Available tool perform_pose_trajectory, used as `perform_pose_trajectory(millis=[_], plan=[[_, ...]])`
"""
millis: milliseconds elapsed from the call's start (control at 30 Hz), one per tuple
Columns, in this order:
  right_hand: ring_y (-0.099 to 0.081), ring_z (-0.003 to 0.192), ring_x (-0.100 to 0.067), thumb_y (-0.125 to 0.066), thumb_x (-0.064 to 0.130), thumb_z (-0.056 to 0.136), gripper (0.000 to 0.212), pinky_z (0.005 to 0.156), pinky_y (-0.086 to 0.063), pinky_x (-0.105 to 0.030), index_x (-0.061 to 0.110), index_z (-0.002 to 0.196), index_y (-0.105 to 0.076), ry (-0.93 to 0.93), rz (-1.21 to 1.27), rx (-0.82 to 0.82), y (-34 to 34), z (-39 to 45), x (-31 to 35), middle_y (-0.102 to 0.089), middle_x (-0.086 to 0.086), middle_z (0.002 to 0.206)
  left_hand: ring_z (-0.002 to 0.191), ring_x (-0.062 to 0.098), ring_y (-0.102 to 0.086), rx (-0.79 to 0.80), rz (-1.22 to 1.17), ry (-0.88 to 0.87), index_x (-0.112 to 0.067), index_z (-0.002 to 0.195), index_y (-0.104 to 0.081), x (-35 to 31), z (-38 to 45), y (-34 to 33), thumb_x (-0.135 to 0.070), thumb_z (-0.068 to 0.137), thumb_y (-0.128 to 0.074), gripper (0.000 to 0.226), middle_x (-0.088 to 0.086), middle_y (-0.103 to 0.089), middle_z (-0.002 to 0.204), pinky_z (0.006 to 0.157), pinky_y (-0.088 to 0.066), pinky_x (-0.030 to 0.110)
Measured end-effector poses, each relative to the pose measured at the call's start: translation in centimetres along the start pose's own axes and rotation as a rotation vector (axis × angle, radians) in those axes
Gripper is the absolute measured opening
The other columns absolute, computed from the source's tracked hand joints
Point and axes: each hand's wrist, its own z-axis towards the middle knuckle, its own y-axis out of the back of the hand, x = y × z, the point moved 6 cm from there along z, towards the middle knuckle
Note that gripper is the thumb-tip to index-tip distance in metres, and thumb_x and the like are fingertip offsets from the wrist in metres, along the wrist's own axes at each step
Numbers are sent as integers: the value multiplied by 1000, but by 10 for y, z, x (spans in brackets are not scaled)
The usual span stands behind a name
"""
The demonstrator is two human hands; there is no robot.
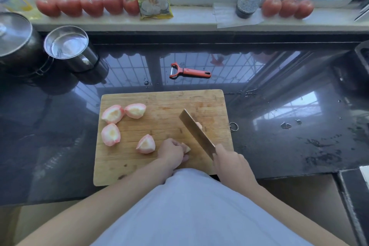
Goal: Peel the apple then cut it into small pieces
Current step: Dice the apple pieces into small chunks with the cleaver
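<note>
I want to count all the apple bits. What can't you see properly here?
Head view only:
- Apple piece under the left hand: mostly covered by fingers.
- Apple bit behind the knife: blade hides most of it.
- Knife handle: buried in the right hand.
- Board near edge: hidden by the shirt.

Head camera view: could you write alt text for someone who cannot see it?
A person's right hand holds a cleaver over a wooden cutting board while the left hand steadies a peeled apple piece. Four more pieces lie left; a red peeler rests behind.
</note>
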Motion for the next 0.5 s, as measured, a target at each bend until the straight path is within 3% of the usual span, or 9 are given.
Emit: perform_pose_trajectory(millis=[100,200,333,433,500], plan=[[-59,68,-37,-45,21,99,11,56,-42,-36,19,93,-36,121,-51,25,0,-16,10,-43,3,66,74,18,-75,8,54,4,-11,92,-61,0,1,2,-14,96,-66,7,9,-72,103,68,-62,29],[-40,47,-30,-58,17,90,28,44,-27,-29,22,87,-31,176,-103,-42,2,-21,13,-22,9,54,68,18,-77,4,43,17,-14,90,-63,1,2,1,-13,94,-66,5,9,-75,95,86,-63,40],[-6,35,-19,-77,16,61,50,41,5,-22,23,76,-31,198,-178,0,4,-21,13,4,8,53,75,23,-78,-12,56,1,-14,85,-63,0,0,2,-11,94,-65,9,10,-76,96,80,-64,36],[15,44,-10,-59,23,64,32,47,11,-20,22,74,-28,265,-138,-140,10,-24,14,12,8,58,81,24,-78,-30,49,3,-13,87,-64,-2,-4,3,-12,96,-65,9,9,-74,99,58,-57,25],[15,48,-9,-60,18,60,31,48,9,-18,20,79,-36,270,-151,-197,10,-26,7,8,9,55,84,27,-77,-28,33,7,-12,86,-64,-2,-4,2,-11,96,-65,10,11,-73,102,49,-54,21]])
